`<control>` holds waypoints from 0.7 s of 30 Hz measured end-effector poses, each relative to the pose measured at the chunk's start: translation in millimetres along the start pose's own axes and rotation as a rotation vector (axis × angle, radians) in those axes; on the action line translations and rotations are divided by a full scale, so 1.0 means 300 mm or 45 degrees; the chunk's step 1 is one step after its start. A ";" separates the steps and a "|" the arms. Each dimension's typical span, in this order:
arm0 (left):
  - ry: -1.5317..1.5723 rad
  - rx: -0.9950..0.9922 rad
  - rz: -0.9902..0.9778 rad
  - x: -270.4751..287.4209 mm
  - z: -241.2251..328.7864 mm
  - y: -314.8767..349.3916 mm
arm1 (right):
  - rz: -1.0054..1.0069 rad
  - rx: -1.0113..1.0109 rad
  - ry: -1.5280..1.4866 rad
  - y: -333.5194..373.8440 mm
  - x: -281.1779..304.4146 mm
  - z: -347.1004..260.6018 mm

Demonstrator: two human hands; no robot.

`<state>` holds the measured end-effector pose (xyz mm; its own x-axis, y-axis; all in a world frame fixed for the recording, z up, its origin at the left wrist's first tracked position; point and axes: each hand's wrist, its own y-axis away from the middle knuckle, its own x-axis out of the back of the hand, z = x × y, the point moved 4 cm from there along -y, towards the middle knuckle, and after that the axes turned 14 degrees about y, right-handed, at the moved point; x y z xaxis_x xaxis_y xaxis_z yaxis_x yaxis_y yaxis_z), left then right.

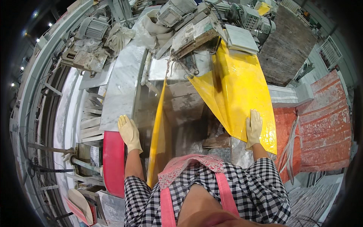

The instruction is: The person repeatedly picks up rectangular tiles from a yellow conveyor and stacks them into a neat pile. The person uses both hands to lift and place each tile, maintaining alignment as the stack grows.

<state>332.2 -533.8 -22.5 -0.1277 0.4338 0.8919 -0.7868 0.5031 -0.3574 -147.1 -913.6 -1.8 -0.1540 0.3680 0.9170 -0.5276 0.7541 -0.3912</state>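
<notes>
Nearest the camera, a person's checked shirt and pink apron (177, 170) fill the lower middle of the view, with both forearms reaching up and away from it. Just beyond, the left hand (129, 133), in a pale glove, lies flat with fingers spread on the near edge of a grey-white stone slab (123, 89); it presses down rather than grasping anything. A red curved guard (113, 162) sits just below and beside that hand. On the other side, the right hand (253, 128), also gloved, rests palm-down and open on a glossy yellow sheet (238, 98), clenching nothing. The yellow sheet slopes from the right hand up toward the machinery, and a second narrow yellow strip (159, 136) hangs between the two arms. Between the slab and the sheet lies a wet, dark stone surface (185, 109). To the right of the sheet stands an orange-red corrugated panel (325, 125). Farther off, dusty grey motors (92, 26) and a cutting head (194, 32) crowd the top, with white cloth (149, 28) bundled among them.
</notes>
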 end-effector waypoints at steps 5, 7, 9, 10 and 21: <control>0.070 -0.036 0.027 -0.004 -0.006 0.001 | -0.016 -0.009 -0.019 0.003 -0.014 0.010; 0.069 -0.062 0.043 -0.004 -0.005 0.004 | -0.010 -0.010 -0.020 0.001 -0.015 0.011; 0.066 -0.065 0.047 -0.003 -0.005 0.005 | -0.023 -0.014 -0.004 0.000 -0.016 0.010; 0.066 -0.067 0.040 -0.004 -0.003 0.006 | -0.023 -0.015 0.004 -0.001 -0.014 0.010; 0.066 -0.040 0.018 0.003 0.016 0.011 | -0.058 -0.040 -0.038 0.003 -0.003 0.015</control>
<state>326.7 -535.3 -21.5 -0.1065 0.4789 0.8714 -0.7656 0.5197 -0.3792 -151.3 -915.8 -2.6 -0.1552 0.3170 0.9356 -0.5083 0.7865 -0.3508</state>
